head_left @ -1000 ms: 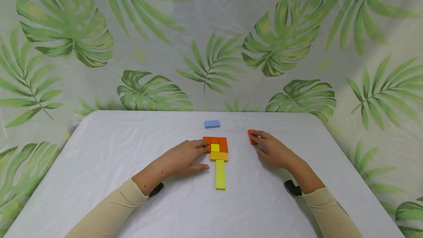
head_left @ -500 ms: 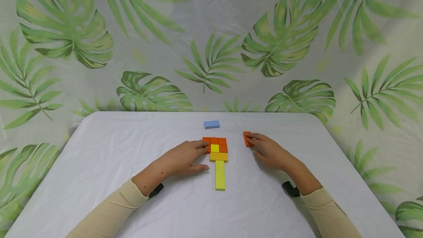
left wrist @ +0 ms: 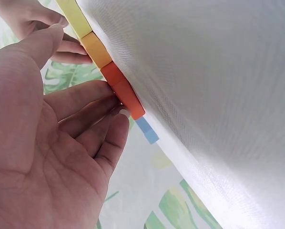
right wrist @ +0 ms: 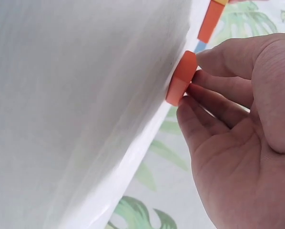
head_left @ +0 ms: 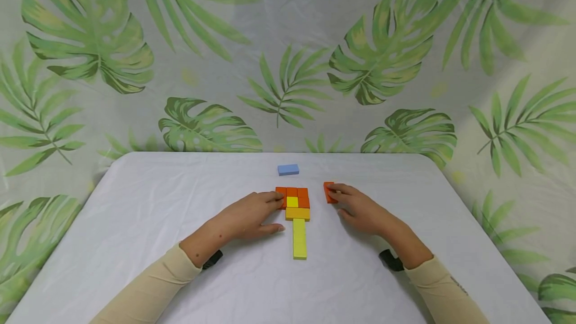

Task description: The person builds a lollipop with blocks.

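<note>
My left hand point(head_left: 247, 215) lies at the left side of a flat group of red blocks point(head_left: 297, 192), its fingertips touching them, thumb held apart. A small yellow block point(head_left: 292, 202) sits among the red ones. An orange block point(head_left: 297, 213) lies below, then a long yellow-green block point(head_left: 299, 239). To the right, my right hand point(head_left: 363, 208) touches a separate red block point(head_left: 329, 192) with its fingertips, thumb away from it. In the right wrist view this red block point(right wrist: 182, 78) stays down on the cloth, against the extended fingers. The fingers partly cover it in the head view.
A blue block point(head_left: 288, 169) lies beyond the red group. White cloth point(head_left: 148, 204) covers the table, with a leaf-patterned sheet point(head_left: 288, 59) behind it. Black wrist devices point(head_left: 391, 260) sit under both wrists.
My right hand has slid the separate red block leftward and slightly nearer, closer to the red group. My left hand and the other blocks have stayed in place.
</note>
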Demonstrator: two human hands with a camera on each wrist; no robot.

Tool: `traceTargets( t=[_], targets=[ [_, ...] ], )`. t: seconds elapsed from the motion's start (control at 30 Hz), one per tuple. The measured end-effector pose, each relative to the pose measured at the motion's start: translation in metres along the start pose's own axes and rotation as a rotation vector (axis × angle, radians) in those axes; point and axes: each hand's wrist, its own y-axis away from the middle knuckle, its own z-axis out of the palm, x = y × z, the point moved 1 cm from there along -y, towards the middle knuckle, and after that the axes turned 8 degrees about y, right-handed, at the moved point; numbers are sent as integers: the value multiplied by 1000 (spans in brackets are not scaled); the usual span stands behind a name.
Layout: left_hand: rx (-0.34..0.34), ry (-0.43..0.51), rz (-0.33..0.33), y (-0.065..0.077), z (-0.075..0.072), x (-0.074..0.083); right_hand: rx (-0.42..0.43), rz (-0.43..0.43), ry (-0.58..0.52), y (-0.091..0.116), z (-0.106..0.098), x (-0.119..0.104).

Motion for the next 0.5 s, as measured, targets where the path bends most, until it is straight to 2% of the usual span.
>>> traceTargets(
  t=[0.5],
  targets=[
    [-13,4,-17,0,1,0,7,-24,1,-4,3,-19]
  ],
)
